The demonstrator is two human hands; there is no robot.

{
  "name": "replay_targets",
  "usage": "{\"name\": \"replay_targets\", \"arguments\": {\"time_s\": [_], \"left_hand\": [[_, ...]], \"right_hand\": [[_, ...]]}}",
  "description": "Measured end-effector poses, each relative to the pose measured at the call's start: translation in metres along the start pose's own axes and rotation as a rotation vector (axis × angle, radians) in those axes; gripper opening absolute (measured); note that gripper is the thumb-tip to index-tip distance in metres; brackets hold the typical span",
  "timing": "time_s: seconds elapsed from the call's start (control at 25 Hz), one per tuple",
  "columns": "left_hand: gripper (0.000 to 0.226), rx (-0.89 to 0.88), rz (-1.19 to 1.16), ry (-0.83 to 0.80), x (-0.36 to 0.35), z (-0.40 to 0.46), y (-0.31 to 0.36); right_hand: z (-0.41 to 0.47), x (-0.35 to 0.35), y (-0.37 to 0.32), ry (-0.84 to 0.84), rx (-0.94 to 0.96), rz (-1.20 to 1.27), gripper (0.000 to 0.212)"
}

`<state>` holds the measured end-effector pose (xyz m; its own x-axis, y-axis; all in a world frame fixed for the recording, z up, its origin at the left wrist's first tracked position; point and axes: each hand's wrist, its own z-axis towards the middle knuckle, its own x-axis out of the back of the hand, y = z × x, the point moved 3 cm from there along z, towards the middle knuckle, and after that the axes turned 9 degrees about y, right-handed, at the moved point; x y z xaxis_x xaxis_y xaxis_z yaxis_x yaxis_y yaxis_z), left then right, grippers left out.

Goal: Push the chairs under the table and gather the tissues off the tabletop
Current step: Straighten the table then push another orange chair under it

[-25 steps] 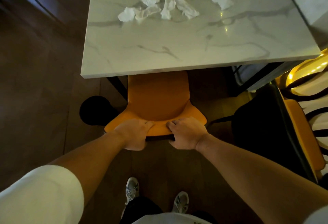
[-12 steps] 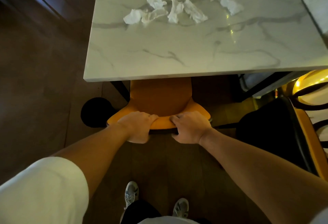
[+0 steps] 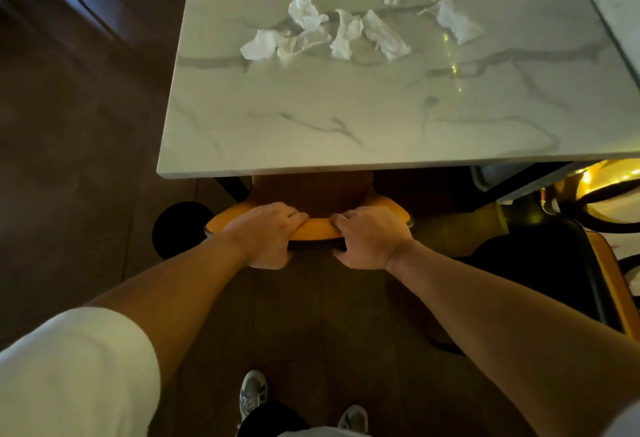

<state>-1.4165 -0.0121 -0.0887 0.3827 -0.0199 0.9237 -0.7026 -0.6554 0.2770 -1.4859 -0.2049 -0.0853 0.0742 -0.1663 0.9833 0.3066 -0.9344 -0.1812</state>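
One marble tabletop (image 3: 346,118) fills the upper view, the largest thing here, and its near edge already overhangs most of the orange chair (image 3: 313,227), whose seat is hidden beneath it. Only the curved top of the backrest shows, just outside that edge. The left hand (image 3: 265,234) and right hand (image 3: 369,235) each have a closed grip on that backrest top, fingers curled over the front and thumbs behind, set close together near the middle, probably so the push runs straight and the chair does not swing. A second chair (image 3: 609,284) stands at the right, not yet tucked in. Smallest are the crumpled tissues (image 3: 346,31), several of them lying loose on the far half of the tabletop, untouched and well apart from both hands.
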Motion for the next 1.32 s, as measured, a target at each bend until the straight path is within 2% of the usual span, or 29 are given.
{"name": "replay_targets", "arguments": {"time_s": [0.12,0.28,0.56,0.92,1.32], "left_hand": [[0.074,-0.007,-0.016,0.027,0.011,0.022,-0.016],[0.07,-0.01,-0.004,0.081,0.021,0.041,-0.029],[0.073,-0.005,0.009,0.018,0.034,0.055,-0.043],[0.072,-0.007,0.062,0.02,0.043,0.061,-0.054],[0.072,0.006,0.067,-0.017,0.042,0.064,-0.055]], "right_hand": [[0.025,0.007,0.014,0.007,-0.006,-0.006,0.041],[0.047,0.01,0.028,0.011,0.01,-0.039,0.047],[0.068,0.011,0.035,-0.014,0.004,-0.049,0.051],[0.082,0.015,0.037,-0.036,0.013,-0.005,0.036],[0.083,0.016,0.035,-0.029,-0.016,0.011,0.034]]}}
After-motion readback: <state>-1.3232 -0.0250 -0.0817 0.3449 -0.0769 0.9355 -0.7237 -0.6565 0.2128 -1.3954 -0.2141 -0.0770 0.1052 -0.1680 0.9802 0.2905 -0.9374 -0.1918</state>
